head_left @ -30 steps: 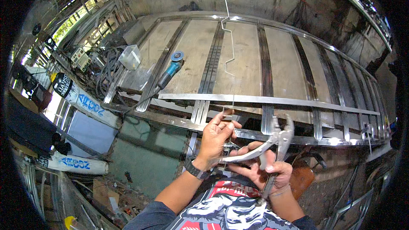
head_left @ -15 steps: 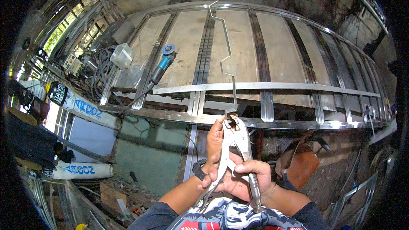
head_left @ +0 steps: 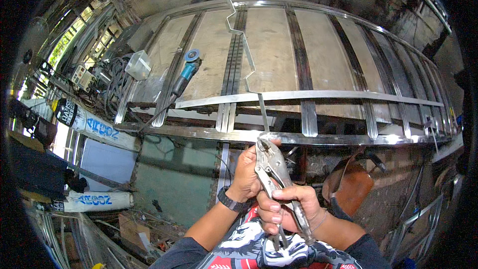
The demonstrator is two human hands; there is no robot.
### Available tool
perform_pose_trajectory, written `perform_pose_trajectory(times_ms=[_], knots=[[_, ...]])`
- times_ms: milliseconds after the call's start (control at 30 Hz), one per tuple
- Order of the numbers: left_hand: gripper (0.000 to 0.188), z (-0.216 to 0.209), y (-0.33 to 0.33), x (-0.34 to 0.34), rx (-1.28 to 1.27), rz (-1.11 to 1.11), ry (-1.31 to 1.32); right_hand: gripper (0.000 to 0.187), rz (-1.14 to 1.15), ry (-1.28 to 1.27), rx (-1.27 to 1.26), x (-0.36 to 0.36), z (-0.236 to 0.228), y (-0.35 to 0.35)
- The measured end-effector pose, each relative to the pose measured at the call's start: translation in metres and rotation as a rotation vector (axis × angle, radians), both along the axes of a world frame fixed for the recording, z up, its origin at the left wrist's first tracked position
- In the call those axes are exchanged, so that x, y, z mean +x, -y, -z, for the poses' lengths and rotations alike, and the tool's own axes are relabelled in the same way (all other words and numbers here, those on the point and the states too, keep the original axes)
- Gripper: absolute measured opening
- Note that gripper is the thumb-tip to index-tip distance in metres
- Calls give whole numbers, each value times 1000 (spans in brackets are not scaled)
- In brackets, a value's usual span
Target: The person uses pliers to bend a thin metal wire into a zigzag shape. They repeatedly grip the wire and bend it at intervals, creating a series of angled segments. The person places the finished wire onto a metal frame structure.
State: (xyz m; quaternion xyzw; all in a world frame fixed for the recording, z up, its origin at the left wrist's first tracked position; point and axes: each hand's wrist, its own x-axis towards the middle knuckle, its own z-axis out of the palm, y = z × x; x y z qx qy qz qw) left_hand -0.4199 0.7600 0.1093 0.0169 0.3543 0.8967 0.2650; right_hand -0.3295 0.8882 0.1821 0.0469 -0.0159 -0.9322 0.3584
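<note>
My right hand (head_left: pixel 294 206) is wrapped round the handles of a pair of locking pliers (head_left: pixel 275 164), whose jaws point away from me. Beside and partly behind the pliers' head, my left hand (head_left: pixel 245 172) is closed round the near end of a thin metal strip (head_left: pixel 263 112). That strip is bent into zigzags and stretches away over the metal frame. The pliers hide some of the left fingers and the strip's very end, so whether the jaws grip the strip I cannot tell.
A large metal frame (head_left: pixel 308 109) with several crossbars spans the view ahead, with a long flat bar (head_left: pixel 318 95) across it. On it lies an angle grinder (head_left: pixel 186 73) near a clear plastic box (head_left: pixel 138 65). Gas cylinders (head_left: pixel 97 124) lie at left; an orange-brown seat (head_left: pixel 351 184) stands at right.
My left hand has left the pliers' handle for the strip's near end. The right fingers have closed round the handles, which sit closer together. The strip has swung left.
</note>
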Motion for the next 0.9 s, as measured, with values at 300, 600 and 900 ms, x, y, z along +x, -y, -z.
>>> perform_pose_trajectory(times_ms=[300,600,900], knots=[[15,0,-4,-3,149,123,65,30,-77,103,143,6,-27,-24],[13,-3,-11,0,189,128,124,9,-78,146,316,8,-20,-26],[12,-2,-9,1,150,129,171,9,-72,129,381,6,-22,-25]])
